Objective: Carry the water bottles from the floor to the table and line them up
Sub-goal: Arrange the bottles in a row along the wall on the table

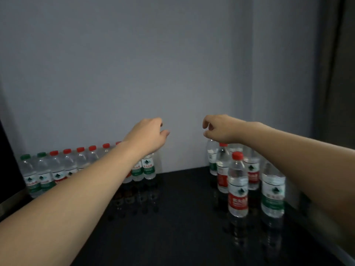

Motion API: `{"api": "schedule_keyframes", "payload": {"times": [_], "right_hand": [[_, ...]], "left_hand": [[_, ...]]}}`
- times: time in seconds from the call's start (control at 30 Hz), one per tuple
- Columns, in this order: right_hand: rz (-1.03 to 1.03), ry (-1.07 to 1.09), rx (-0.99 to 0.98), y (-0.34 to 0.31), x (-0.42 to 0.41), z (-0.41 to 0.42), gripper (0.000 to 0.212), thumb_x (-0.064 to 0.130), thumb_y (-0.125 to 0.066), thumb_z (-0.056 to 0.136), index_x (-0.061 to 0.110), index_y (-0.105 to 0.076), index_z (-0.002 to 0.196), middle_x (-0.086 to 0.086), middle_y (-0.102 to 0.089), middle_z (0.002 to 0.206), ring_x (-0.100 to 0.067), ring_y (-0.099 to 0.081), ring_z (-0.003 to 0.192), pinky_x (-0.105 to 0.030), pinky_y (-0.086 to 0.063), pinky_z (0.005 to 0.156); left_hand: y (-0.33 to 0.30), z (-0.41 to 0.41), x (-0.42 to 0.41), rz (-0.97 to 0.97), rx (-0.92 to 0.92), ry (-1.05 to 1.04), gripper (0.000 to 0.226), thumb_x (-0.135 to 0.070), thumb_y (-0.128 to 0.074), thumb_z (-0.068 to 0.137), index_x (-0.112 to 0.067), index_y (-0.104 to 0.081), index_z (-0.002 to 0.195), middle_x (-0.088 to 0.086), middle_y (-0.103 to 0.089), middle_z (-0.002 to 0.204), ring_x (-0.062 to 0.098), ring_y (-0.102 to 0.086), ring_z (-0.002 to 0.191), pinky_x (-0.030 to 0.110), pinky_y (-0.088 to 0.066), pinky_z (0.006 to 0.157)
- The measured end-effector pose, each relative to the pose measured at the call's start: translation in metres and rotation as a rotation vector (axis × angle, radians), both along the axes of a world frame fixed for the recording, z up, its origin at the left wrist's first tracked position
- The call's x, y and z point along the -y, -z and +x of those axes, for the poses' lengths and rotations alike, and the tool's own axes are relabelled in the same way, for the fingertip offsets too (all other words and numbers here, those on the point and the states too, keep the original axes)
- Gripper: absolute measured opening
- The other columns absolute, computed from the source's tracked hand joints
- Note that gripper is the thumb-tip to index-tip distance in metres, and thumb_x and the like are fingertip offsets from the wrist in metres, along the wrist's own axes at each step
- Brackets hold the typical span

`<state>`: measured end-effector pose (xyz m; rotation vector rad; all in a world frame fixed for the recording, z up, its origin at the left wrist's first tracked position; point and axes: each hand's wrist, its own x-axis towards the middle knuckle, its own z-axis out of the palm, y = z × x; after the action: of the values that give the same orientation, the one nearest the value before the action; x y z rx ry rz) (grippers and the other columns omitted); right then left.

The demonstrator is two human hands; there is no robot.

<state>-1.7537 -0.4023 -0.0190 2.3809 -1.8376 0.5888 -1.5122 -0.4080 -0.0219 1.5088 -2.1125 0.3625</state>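
Glossy black table point(182, 208), water bottles standing on it in two groups.
Lower left: row of clear plastic bottles point(57, 169) along the grey wall, green and red caps, side by side. Lower right: looser cluster of the same bottles point(238, 185), red and green labels, all upright.

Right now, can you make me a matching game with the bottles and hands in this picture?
Things:
1. left hand
2. right hand
3. nearest red-capped bottle
4. leftmost bottle

Descriptions:
A. green cap, at the row's end by the wall
B. front of the right-side cluster on the dark table
C. over the long row's right end
D. above the back of the right-side cluster

Pairs: 1-C, 2-D, 3-B, 4-A
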Motion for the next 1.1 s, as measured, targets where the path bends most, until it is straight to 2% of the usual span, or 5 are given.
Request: {"api": "schedule_keyframes", "payload": {"times": [0.37,0.57,0.77,0.87,1.1], "right_hand": [[0.103,0.250,-0.039,0.048,-0.025,-0.134,0.038,0.026,-0.049,0.092,0.014,-0.053,0.127,-0.009,-0.058,0.125,-0.028,-0.056,0.107,-0.039,-0.048,0.091],[0.167,0.295,-0.026,0.070,-0.011,-0.165,0.051,0.046,-0.046,0.095,0.014,-0.046,0.135,-0.016,-0.050,0.133,-0.033,-0.051,0.119,-0.040,-0.044,0.095],[0.344,0.228,-0.030,0.087,0.006,-0.174,0.045,0.045,-0.043,0.099,0.007,-0.051,0.123,-0.003,-0.056,0.093,-0.016,-0.057,0.076,-0.025,-0.041,0.061],[0.309,0.176,-0.046,0.091,0.012,-0.174,0.039,0.041,-0.045,0.100,0.008,-0.050,0.119,0.001,-0.052,0.091,-0.014,-0.052,0.075,-0.025,-0.036,0.059],[0.223,0.115,-0.101,0.087,0.013,-0.153,0.032,0.054,-0.059,0.087,0.023,-0.053,0.088,0.005,-0.059,0.084,-0.012,-0.058,0.074,-0.030,-0.050,0.067]], "left_hand": [[0.028,-0.131,-0.003,0.121,0.069,0.158,0.042,-0.046,-0.053,0.095,-0.016,-0.059,0.124,0.007,-0.066,0.117,0.023,-0.061,0.097,0.030,-0.043,0.075],[0.053,-0.197,0.010,0.249,0.166,0.255,0.032,-0.046,-0.057,0.093,-0.018,-0.060,0.108,0.002,-0.064,0.093,0.016,-0.060,0.079,0.030,-0.048,0.062],[0.077,-0.225,0.034,0.389,0.227,0.241,0.026,-0.038,-0.056,0.096,-0.013,-0.060,0.099,0.003,-0.061,0.086,0.017,-0.059,0.074,0.031,-0.051,0.064],[0.085,-0.227,0.045,0.410,0.173,0.248,0.020,-0.030,-0.056,0.097,-0.012,-0.058,0.090,0.002,-0.056,0.076,0.013,-0.053,0.064,0.026,-0.038,0.051],[0.086,-0.213,0.046,0.442,0.079,0.205,0.016,-0.035,-0.062,0.092,-0.019,-0.059,0.093,0.001,-0.061,0.085,0.014,-0.058,0.073,0.030,-0.047,0.060]]}}
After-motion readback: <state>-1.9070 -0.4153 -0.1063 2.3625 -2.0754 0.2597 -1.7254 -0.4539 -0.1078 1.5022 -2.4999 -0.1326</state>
